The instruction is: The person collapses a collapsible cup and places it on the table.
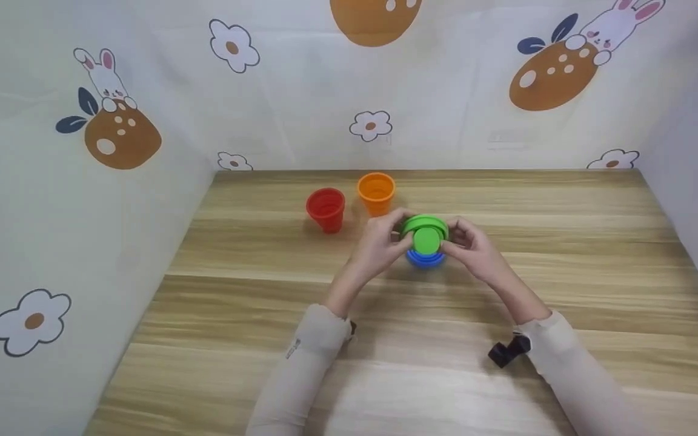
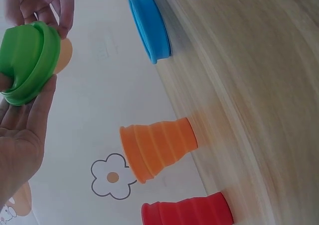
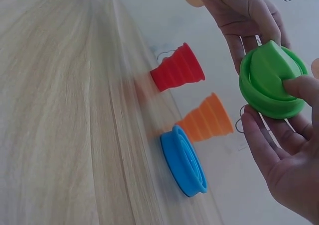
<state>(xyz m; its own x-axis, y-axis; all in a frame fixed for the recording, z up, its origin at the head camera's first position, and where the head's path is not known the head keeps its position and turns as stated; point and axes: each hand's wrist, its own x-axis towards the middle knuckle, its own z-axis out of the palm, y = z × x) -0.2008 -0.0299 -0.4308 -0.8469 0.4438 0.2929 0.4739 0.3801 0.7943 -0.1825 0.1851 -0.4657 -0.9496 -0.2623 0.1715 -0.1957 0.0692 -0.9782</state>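
Both hands grip a green collapsible cup [image 1: 426,241] above the table, my left hand [image 1: 380,241] on one side and my right hand [image 1: 473,247] on the other. Its round base faces the head camera. In the right wrist view the green cup [image 3: 271,80] is partly folded, its inner part bulging unevenly out of the rim, with the right thumb pressed against it. Below it on the table lies a blue collapsible cup [image 1: 426,259], folded flat; the left wrist view shows the blue cup [image 2: 150,27] whole and apart from the hands.
An orange cup [image 1: 377,192] and a red cup [image 1: 326,210] stand upright and extended, left of and behind the hands. The wooden table [image 1: 252,315] meets patterned cloth walls [image 1: 300,91] at the back and left. Black wrist gear [image 1: 509,350] hangs at the right sleeve.
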